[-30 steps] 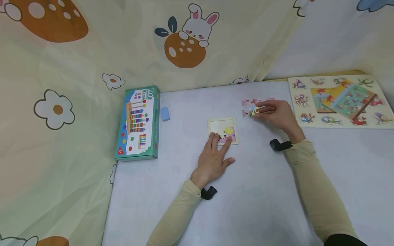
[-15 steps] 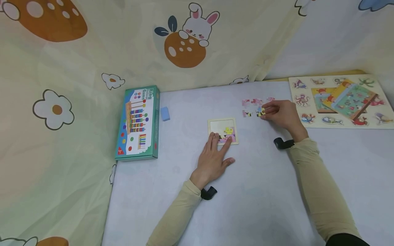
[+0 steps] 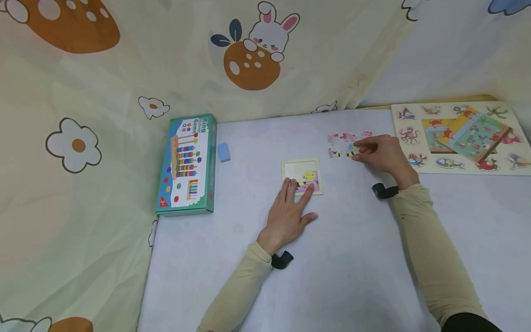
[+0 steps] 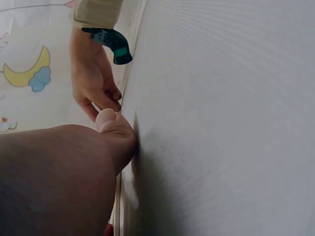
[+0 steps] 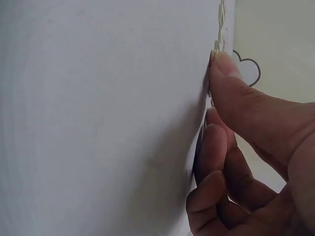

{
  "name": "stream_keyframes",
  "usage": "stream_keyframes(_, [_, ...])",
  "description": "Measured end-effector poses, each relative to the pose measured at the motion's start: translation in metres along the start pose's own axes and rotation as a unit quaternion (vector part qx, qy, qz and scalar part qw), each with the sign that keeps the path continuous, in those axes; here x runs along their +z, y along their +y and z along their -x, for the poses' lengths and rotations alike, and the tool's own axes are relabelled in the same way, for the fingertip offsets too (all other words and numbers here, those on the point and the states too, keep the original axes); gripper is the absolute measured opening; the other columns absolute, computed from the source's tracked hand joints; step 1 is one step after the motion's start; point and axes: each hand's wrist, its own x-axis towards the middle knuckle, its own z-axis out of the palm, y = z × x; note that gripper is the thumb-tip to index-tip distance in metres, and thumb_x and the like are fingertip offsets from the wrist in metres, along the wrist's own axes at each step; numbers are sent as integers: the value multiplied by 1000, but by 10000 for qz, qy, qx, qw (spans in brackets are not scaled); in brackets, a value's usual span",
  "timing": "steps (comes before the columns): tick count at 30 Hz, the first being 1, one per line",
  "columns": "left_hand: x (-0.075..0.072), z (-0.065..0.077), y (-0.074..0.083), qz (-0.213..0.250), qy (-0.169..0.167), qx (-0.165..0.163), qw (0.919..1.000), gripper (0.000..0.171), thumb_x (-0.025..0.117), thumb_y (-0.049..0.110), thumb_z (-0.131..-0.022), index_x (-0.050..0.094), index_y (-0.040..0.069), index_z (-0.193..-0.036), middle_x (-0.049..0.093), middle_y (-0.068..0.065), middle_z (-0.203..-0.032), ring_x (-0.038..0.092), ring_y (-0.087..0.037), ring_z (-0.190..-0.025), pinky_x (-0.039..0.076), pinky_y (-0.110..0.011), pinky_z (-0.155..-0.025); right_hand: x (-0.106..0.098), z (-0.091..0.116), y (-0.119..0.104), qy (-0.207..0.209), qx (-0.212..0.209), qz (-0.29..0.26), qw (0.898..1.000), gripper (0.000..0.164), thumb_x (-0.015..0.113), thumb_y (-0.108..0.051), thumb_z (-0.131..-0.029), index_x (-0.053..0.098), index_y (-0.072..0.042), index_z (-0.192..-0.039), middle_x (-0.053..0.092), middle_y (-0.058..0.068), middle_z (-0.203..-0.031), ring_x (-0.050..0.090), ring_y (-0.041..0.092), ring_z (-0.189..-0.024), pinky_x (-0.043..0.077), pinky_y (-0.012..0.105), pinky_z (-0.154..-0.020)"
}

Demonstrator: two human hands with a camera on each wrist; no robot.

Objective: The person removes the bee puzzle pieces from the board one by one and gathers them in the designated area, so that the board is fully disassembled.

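My left hand [image 3: 286, 216] lies with spread, straight fingers on the lower edge of a small square puzzle board [image 3: 302, 161]. Some pink and yellow puzzle pieces [image 3: 310, 176] fill its lower right part; the fingers hide some of that corner. Up to the right, my right hand [image 3: 381, 154] pinches a puzzle piece [image 3: 351, 149] with yellow and blue on it, low over the table. Beside it lie several loose pink puzzle pieces [image 3: 333, 138]. In the right wrist view the thumb [image 5: 229, 69] presses a thin piece edge; the piece's face is hidden there.
A green and blue boxed ring game [image 3: 186, 166] stands at the left, with a blue block [image 3: 223, 152] next to it. At the far right a sea-animal board [image 3: 450, 165] carries two colourful picture boards [image 3: 477, 131]. A printed curtain [image 3: 178, 55] borders the white table [image 3: 332, 276].
My right hand has shifted slightly to the right, with the yellow and blue piece at its fingertips, uncovering more loose pieces. My left hand stays on the puzzle board.
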Motion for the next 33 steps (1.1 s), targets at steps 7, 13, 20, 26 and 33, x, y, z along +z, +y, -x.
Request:
stream_keyframes(7, [-2,-1,0,-101,43,-4,9999,75,45,60,-107,23,28,-171,12,-23,-175,2,-38,-166,19,-45,-134,2,1,-14,282,-362,102,9989,32,82,-17,-94,78,-2,-121,74,17,-95,61,29,-86,44,30,-73])
stream_keyframes(13, [-2,-2,-1,-15,3,-18,10000,75,47,60,-107,24,29,-171,11,-23,-176,1,-39,-166,18,-46,-134,20,0,-44,-33,-813,32,9967,23,82,-14,-93,81,-2,-113,75,14,-90,61,27,-83,46,33,-74])
stream_keyframes(20, [0,-2,-1,-40,21,-18,10000,75,47,61,-107,25,29,-170,12,-23,-176,2,-39,-166,20,-46,-133,49,-3,-69,-655,-1514,-92,9863,23,86,-14,-90,82,-2,-109,77,10,-87,65,20,-78,49,29,-72])
stream_keyframes(26, [1,-1,-1,-63,75,12,10000,74,47,62,-107,26,31,-170,14,-22,-176,3,-38,-166,21,-46,-133,65,-4,-83,-1161,-1581,17,9806,23,87,-16,-89,82,-2,-107,77,9,-91,64,20,-80,49,31,-74])
stream_keyframes(33, [2,-1,0,-60,54,-36,10000,73,46,62,-107,26,31,-170,14,-21,-176,2,-36,-166,20,-45,-134,73,-2,-93,-1310,-1484,196,9800,15,87,-16,-89,80,-6,-98,75,8,-90,63,20,-79,48,33,-74])
